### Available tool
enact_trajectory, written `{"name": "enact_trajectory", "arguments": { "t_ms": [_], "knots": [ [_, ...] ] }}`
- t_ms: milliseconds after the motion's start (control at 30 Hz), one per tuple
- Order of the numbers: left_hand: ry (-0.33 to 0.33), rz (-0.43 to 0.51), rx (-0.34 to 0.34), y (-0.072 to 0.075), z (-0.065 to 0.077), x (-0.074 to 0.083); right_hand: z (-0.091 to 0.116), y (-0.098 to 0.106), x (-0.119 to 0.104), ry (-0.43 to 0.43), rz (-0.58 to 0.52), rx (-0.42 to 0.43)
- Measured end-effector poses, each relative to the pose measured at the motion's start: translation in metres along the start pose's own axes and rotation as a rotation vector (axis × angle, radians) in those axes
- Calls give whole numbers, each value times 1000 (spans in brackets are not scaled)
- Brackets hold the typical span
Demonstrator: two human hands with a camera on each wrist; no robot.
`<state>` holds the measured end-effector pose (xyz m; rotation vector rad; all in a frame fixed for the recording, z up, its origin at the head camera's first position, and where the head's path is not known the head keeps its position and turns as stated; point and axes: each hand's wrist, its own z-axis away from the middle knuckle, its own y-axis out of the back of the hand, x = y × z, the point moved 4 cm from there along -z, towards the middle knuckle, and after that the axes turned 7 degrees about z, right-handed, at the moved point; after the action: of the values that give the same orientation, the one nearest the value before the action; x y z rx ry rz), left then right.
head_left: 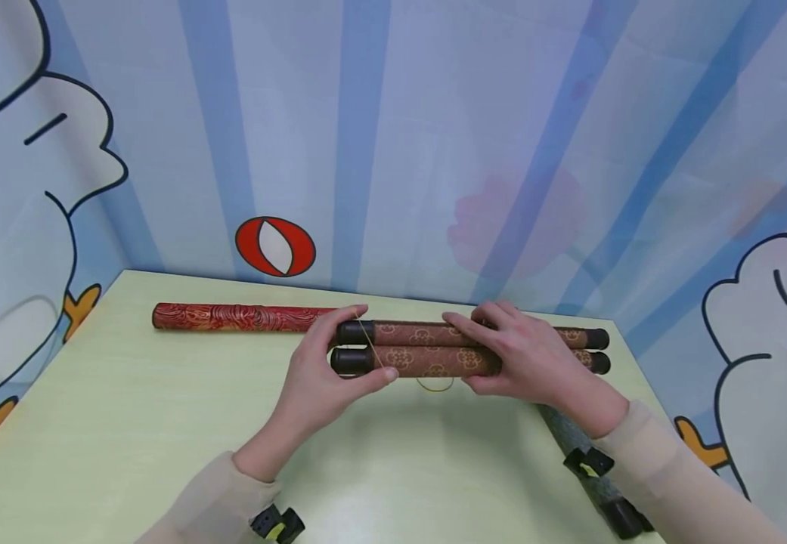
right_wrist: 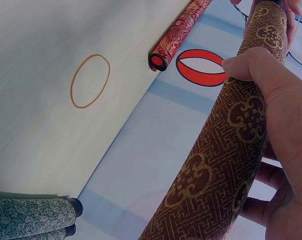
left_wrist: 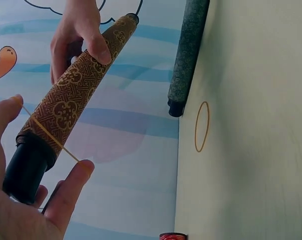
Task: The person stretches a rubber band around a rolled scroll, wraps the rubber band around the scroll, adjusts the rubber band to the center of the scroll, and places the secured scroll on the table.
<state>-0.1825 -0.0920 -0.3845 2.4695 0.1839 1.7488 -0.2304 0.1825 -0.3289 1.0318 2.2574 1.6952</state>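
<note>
A brown scroll with gold flower patterns (head_left: pixel 427 361), rolled from both ends into two parallel rolls with black end knobs, is held level above the table. My right hand (head_left: pixel 529 355) grips it right of its middle, thumb on the near side, fingers over the far side. At its left end my left hand (head_left: pixel 321 381) holds a thin yellow rubber band (left_wrist: pixel 53 138) stretched between thumb and fingertip, across the scroll near the black knobs. In the left wrist view other fingers are partly hidden behind the knob. Another rubber band (right_wrist: pixel 71 90) lies on the table below.
A rolled red patterned scroll (head_left: pixel 230 317) lies along the table's back edge, left. A grey-green scroll (head_left: pixel 573 438) with black knobs lies at the right, partly under the right forearm. Behind the table (head_left: pixel 128 423) stands a blue striped backdrop (head_left: pixel 407 151).
</note>
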Motion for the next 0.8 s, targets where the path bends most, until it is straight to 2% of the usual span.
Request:
{"name": "enact_trajectory", "arguments": {
  "t_ms": [200, 533, 800],
  "knots": [
    [8, -43, -30, 1, -3, 2, -1, 0, -3, 9, 0, -11],
    [8, -125, -152, 5, -13, 6, -3, -1, -7, 33, 33, -19],
    [99, -111, -225, 5, -17, 0, -4, -2, -9, 39, 41, -17]
  ]
}}
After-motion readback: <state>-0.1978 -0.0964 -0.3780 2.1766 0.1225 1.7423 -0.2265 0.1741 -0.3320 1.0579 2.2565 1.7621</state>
